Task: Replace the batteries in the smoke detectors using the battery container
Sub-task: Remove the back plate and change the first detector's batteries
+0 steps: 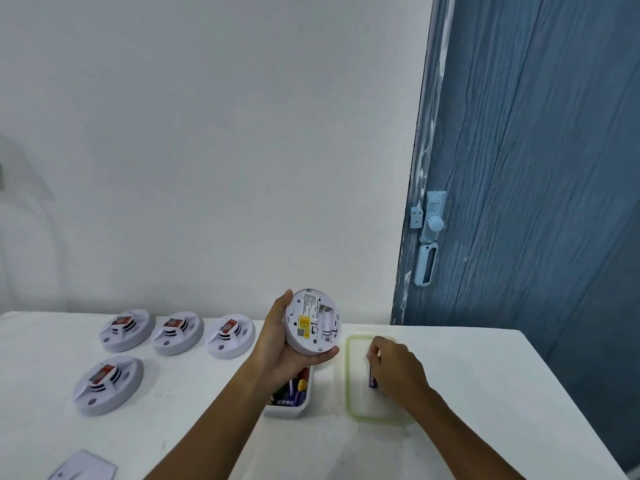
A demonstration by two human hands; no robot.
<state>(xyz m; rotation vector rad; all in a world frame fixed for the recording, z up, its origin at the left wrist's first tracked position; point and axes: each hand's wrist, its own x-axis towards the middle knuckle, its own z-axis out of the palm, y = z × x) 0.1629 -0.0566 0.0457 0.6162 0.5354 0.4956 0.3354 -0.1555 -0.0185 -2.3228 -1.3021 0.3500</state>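
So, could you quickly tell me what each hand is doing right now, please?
Left hand: holding a smoke detector, back side showing.
Right hand: fingers pinching a battery over the lid.

Plain room, prob. home: white wall, blue latched door.

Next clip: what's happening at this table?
A person is swapping smoke detector batteries. The left hand holds one smoke detector with its back up and its battery bay exposed. The right hand holds a battery over the green-rimmed lid. The battery container sits below the left hand. Four more detectors wait on the table to the left.
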